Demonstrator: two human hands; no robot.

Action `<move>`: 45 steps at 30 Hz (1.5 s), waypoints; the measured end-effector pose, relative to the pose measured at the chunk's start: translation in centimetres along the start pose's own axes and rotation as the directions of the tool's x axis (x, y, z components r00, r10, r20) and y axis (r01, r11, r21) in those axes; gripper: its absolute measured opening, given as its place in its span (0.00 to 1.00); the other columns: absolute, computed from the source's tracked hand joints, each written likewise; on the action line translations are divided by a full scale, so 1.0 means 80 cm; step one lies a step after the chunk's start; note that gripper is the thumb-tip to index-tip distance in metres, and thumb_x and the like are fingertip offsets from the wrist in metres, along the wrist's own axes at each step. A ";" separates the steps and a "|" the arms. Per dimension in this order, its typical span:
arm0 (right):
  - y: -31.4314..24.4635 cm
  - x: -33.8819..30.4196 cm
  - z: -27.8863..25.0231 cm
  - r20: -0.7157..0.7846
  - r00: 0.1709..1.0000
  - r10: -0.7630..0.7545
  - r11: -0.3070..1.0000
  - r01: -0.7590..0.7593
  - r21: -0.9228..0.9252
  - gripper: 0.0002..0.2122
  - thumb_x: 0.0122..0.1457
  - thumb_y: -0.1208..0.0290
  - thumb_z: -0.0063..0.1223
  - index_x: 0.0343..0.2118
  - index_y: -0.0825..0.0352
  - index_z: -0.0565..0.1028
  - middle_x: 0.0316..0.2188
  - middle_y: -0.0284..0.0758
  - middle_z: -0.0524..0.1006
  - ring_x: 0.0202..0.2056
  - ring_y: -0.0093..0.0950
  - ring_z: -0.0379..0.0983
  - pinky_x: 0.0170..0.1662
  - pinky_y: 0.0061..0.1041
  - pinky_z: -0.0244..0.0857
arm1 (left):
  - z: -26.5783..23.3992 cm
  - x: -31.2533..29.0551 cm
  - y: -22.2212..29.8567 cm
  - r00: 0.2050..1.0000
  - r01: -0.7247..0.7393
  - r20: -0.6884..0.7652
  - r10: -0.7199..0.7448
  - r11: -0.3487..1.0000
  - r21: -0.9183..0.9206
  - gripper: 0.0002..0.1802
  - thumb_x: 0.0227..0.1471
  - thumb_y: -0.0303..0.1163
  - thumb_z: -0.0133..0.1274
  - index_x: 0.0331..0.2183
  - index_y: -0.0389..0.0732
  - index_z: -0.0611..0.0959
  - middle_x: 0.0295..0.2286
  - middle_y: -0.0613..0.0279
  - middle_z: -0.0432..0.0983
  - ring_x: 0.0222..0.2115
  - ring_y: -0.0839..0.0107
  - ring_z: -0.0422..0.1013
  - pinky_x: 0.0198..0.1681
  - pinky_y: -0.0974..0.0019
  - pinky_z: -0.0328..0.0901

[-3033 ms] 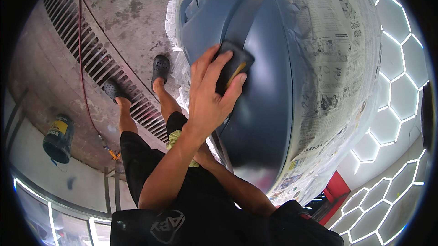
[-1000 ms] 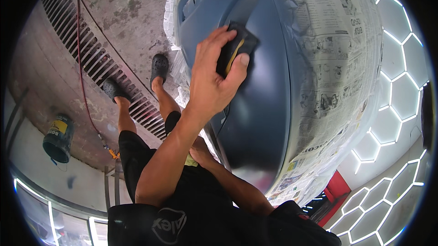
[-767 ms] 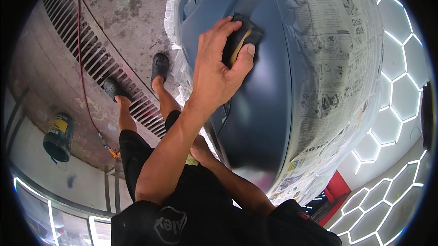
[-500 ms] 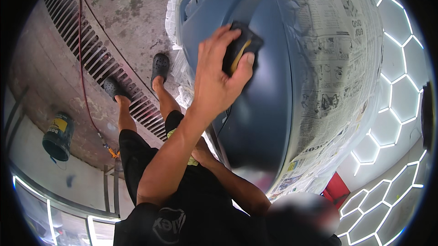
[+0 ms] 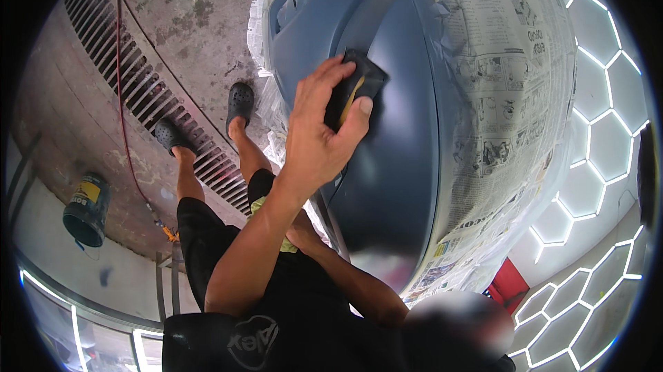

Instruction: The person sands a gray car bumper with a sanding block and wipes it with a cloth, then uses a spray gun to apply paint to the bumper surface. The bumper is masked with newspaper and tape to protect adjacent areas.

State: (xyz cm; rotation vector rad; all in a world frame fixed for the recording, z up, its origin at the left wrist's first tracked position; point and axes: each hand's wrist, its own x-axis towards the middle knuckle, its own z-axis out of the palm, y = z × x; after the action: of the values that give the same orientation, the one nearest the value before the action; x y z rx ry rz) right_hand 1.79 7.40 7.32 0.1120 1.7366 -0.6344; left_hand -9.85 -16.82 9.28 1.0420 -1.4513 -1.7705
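My left hand (image 5: 321, 123) is closed around a sanding block (image 5: 356, 90), black with a yellow strip along its side. The block rests against a smooth blue-grey car body panel (image 5: 397, 158), with my thumb on its near side and my fingers over the far side. Lower down, my right hand (image 5: 301, 229) is closed on a yellow-green cloth (image 5: 287, 243), close to my body. My left forearm crosses in front and hides part of that hand and cloth.
Newspaper masking (image 5: 497, 103) covers the car right of the panel. Left of my feet runs a metal floor grate (image 5: 138, 82), crossed by a red hose (image 5: 121, 96). A dark bucket (image 5: 87, 210) lies at the lower left. Hexagonal lights (image 5: 587, 137) line the right wall.
My left hand and the sanding block have slid a short way down and left along the panel, toward me. The right hand stays put with the cloth.
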 end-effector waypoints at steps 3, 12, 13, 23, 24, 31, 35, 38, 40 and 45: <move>-0.002 0.003 -0.003 0.063 0.995 0.075 0.997 -0.075 -0.006 0.26 0.73 0.50 0.61 0.57 0.72 0.79 0.47 0.41 0.87 0.48 0.31 0.82 0.55 0.33 0.73 | 0.006 0.028 0.006 1.000 0.024 0.019 -0.023 0.999 -0.038 0.29 0.63 0.38 0.67 0.60 0.35 0.82 0.62 0.37 0.76 0.62 0.42 0.73 0.66 0.49 0.68; -0.015 -0.006 0.000 0.055 0.998 -0.012 1.000 0.012 -0.006 0.22 0.72 0.59 0.62 0.62 0.69 0.79 0.49 0.40 0.86 0.51 0.28 0.82 0.57 0.29 0.73 | 0.005 0.006 -0.004 0.998 -0.063 -0.009 0.064 0.997 0.051 0.28 0.68 0.43 0.66 0.63 0.39 0.82 0.62 0.47 0.79 0.62 0.58 0.75 0.65 0.55 0.68; -0.028 -0.007 -0.001 0.107 0.993 0.053 0.999 -0.053 -0.004 0.22 0.72 0.61 0.62 0.63 0.69 0.79 0.49 0.40 0.86 0.52 0.27 0.82 0.57 0.29 0.73 | 0.007 0.035 -0.006 0.994 -0.110 0.008 0.110 0.990 0.089 0.28 0.68 0.44 0.65 0.62 0.39 0.82 0.60 0.48 0.80 0.60 0.59 0.76 0.64 0.56 0.69; -0.365 -0.126 -0.083 0.256 0.804 -0.536 0.727 0.594 -0.345 0.22 0.60 0.84 0.58 0.58 0.69 0.84 0.55 0.42 0.84 0.56 0.31 0.82 0.61 0.30 0.75 | -0.182 0.043 -0.021 0.938 0.217 -0.296 -0.182 0.972 0.090 0.30 0.68 0.46 0.64 0.59 0.33 0.84 0.42 0.56 0.85 0.42 0.72 0.78 0.49 0.67 0.73; -0.404 -0.129 -0.092 0.231 0.750 -0.620 0.614 0.647 -0.453 0.23 0.57 0.85 0.56 0.57 0.69 0.85 0.55 0.44 0.84 0.57 0.35 0.82 0.61 0.32 0.75 | -0.213 0.016 -0.046 0.920 0.275 -0.318 -0.228 0.955 0.113 0.30 0.69 0.46 0.64 0.60 0.32 0.83 0.41 0.57 0.85 0.41 0.73 0.77 0.48 0.68 0.72; -0.531 0.019 -0.169 0.466 0.486 -0.739 -0.359 0.301 -0.883 0.18 0.61 0.75 0.60 0.54 0.63 0.86 0.60 0.38 0.83 0.64 0.43 0.76 0.65 0.46 0.71 | -0.298 -0.097 -0.068 0.829 0.467 -0.392 -0.399 0.880 0.092 0.29 0.70 0.43 0.64 0.59 0.28 0.82 0.41 0.59 0.83 0.40 0.73 0.75 0.48 0.68 0.70; -0.511 0.032 -0.161 0.530 0.620 -0.579 -0.556 0.176 -0.812 0.19 0.62 0.75 0.61 0.56 0.62 0.85 0.62 0.35 0.83 0.72 0.37 0.69 0.69 0.43 0.66 | -0.297 -0.142 -0.086 0.841 0.450 -0.390 -0.375 0.885 0.120 0.26 0.70 0.41 0.64 0.59 0.32 0.83 0.46 0.55 0.80 0.45 0.67 0.78 0.52 0.63 0.73; -0.484 0.019 -0.145 0.541 0.660 -0.521 -0.637 0.121 -0.761 0.18 0.63 0.73 0.62 0.56 0.62 0.86 0.63 0.32 0.83 0.75 0.32 0.64 0.71 0.43 0.61 | -0.291 -0.160 -0.087 0.849 0.468 -0.363 -0.384 0.866 0.178 0.24 0.69 0.39 0.65 0.59 0.36 0.83 0.53 0.49 0.77 0.53 0.60 0.79 0.57 0.57 0.74; -0.467 0.012 -0.142 0.557 0.670 -0.491 -0.675 0.112 -0.730 0.17 0.63 0.72 0.62 0.55 0.63 0.86 0.62 0.31 0.83 0.76 0.30 0.63 0.73 0.45 0.59 | -0.278 -0.165 -0.074 0.883 0.419 -0.342 -0.321 0.867 0.270 0.25 0.71 0.40 0.63 0.60 0.33 0.83 0.50 0.50 0.83 0.52 0.62 0.78 0.62 0.60 0.68; -0.437 -0.011 -0.137 0.586 0.672 -0.454 -0.715 0.118 -0.689 0.16 0.64 0.74 0.59 0.53 0.65 0.88 0.62 0.31 0.84 0.75 0.30 0.65 0.74 0.46 0.56 | -0.261 -0.158 -0.046 0.912 0.367 -0.302 -0.279 0.884 0.291 0.25 0.69 0.41 0.64 0.60 0.39 0.84 0.52 0.44 0.82 0.55 0.53 0.76 0.67 0.54 0.64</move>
State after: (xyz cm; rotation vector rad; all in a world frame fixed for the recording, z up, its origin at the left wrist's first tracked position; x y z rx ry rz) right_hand -21.56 -16.84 21.88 -2.2569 1.7426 0.8921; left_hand 14.66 -15.63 6.30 1.7175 -1.5188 -1.5528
